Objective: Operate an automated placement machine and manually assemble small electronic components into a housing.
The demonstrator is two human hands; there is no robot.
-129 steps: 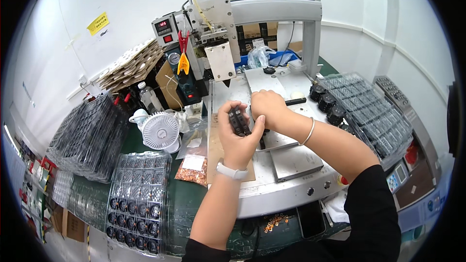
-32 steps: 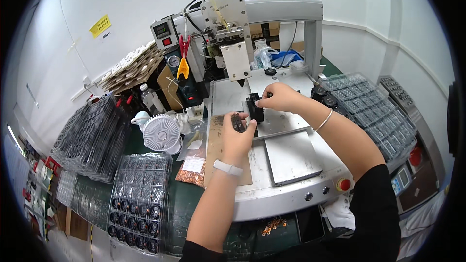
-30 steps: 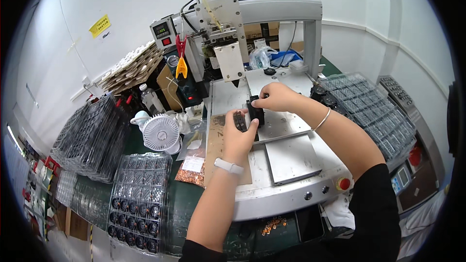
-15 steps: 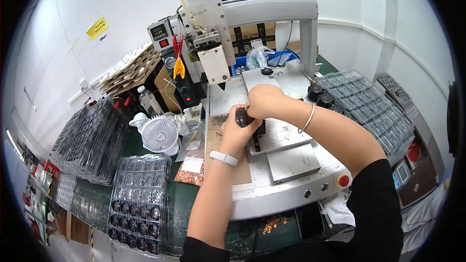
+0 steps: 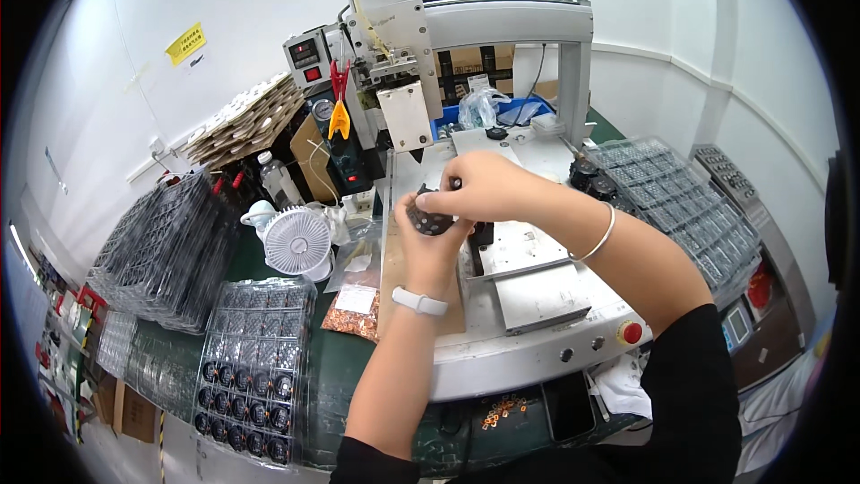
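Note:
In front of the bench machine, my left hand is closed around a round black plastic part, whose flat face with small light spots is turned up. My right hand reaches over from the right and touches the part, its thumb lying across the top edge. Between the thumb and bent fingers of that hand shows a small dark piece, mostly hidden. Behind my hands stands the machine's white head with a dark pointed tip, apart from both hands.
A metal fixture plate and a red stop button lie to the right. Left are a white fan, a bag of small copper-coloured pieces and a clear tray partly filled with round black parts. Stacked trays stand at right.
The black part has turned so its flat face shows, and my left hand has shifted slightly left. My right hand has moved left, its thumb now over the part. The whole view has shifted slightly.

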